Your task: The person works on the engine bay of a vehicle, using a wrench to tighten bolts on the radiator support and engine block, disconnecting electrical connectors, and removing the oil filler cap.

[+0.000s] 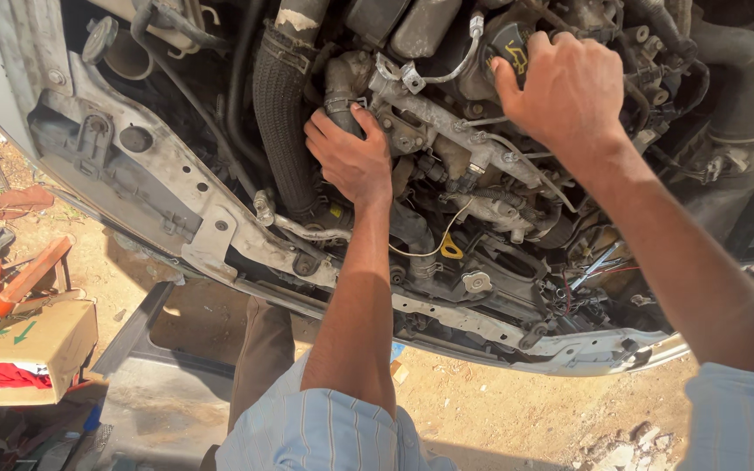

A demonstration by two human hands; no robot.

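I look down into a car's open engine bay (pixel 447 166) with the front bumper off. My left hand (pixel 353 157) reaches in and grips a grey metal pipe fitting (pixel 342 78) next to a thick black ribbed hose (pixel 283 113). My right hand (pixel 565 87) rests on top of the engine, its fingers closed around a black oil filler cap (pixel 510 48) with a yellow mark. A yellow dipstick loop (pixel 452 249) sits lower down between my arms. Both sleeves are light blue and striped.
A grey front crossmember (pixel 220 231) runs along the engine's near edge. At the left stands a cardboard box (pixel 45 344) with red cloth and an orange-handled tool (pixel 10 296) on it. Sandy ground (pixel 499 410) with rubble lies below. A large black intake hose (pixel 743 78) sits at the right.
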